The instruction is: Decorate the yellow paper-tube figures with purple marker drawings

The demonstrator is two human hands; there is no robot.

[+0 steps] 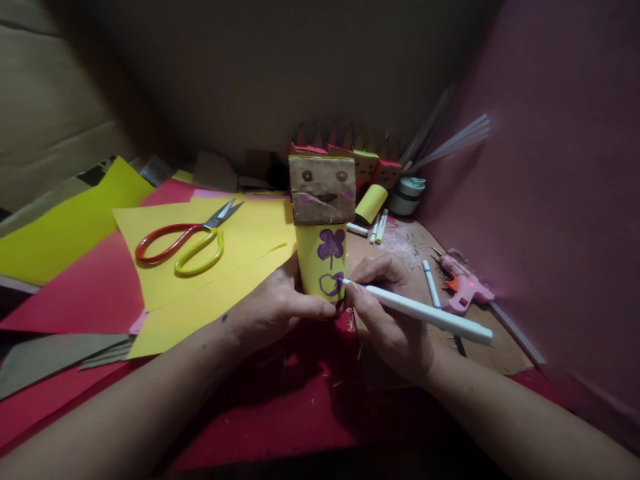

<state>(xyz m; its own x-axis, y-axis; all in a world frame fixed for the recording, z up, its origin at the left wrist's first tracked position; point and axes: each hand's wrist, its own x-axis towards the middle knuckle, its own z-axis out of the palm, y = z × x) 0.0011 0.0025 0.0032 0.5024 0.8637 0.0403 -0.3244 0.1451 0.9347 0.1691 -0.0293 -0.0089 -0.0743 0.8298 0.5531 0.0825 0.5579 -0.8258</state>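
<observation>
In the head view, my left hand is wrapped round the lower part of a yellow paper figure, thumb across its front. The figure stands upright and carries a brown cardboard head with drawn eyes, nose and pink cheeks. A filled purple flower is drawn on the body, and under it a purple outline partly coloured on its right. My right hand pinches a white marker pen, its tip touching that lower shape.
Scissors lie partly open on yellow paper at left. A pink glue gun, loose markers, a yellow paper tube and a lidded jar are at right. Similar figures stand behind.
</observation>
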